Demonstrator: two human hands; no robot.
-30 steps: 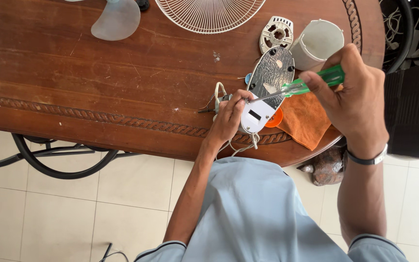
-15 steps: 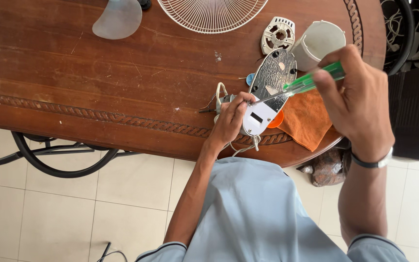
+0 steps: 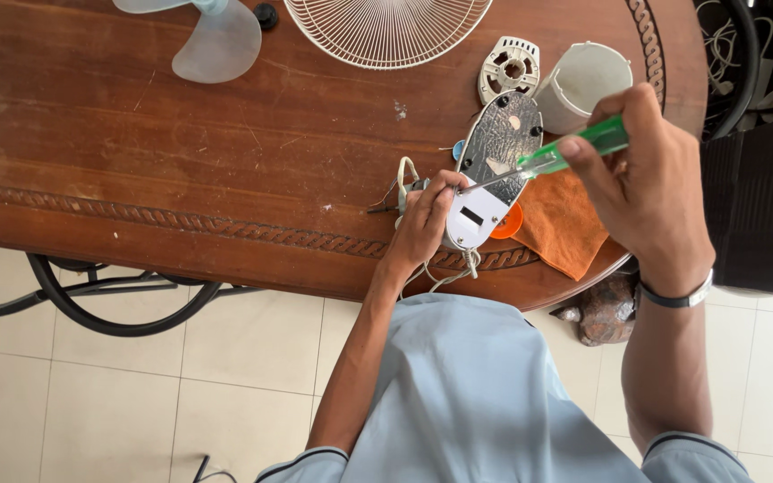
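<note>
— Wooden table (image 3: 181, 161), near edge: what is gripped by the left hand (image 3: 427, 219)?
— The white fan housing (image 3: 492, 170) is clasped at its left side.
— And further right?
— A green-handled screwdriver (image 3: 565, 152) is pinched tight by the right hand (image 3: 650, 192), tip set on the housing, above an orange cloth (image 3: 565, 224).

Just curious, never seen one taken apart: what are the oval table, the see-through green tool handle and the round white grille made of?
The oval table looks like polished dark wood: visible grain, carved rope edge. The green tool handle in the right hand seems clear plastic, since light passes through. The white grille is probably painted metal wire, judging by its thin spokes; it could be plastic.
</note>
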